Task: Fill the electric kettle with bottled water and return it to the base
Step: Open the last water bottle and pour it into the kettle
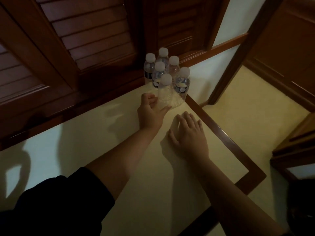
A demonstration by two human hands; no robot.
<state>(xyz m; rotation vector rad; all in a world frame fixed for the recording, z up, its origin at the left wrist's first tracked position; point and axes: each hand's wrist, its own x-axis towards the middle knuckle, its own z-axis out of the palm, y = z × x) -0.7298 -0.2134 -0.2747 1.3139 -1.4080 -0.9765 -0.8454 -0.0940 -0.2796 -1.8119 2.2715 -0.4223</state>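
Observation:
Several clear water bottles with white caps stand in a cluster at the table's far right corner. The nearest bottle (165, 92) has no label and stands upright. My left hand (150, 111) curls around its lower part, thumb on the near side and fingers on the left side. My right hand (188, 133) lies flat on the tabletop, palm down, fingers spread, a little nearer than the bottles. No kettle and no base are in view.
The pale tabletop (119, 150) has a dark wooden rim (221, 133) along its right edge. Dark louvred wooden doors (88, 36) stand behind the table. Right of the table lies pale floor (247, 108), with more wooden furniture (296, 147) at the far right.

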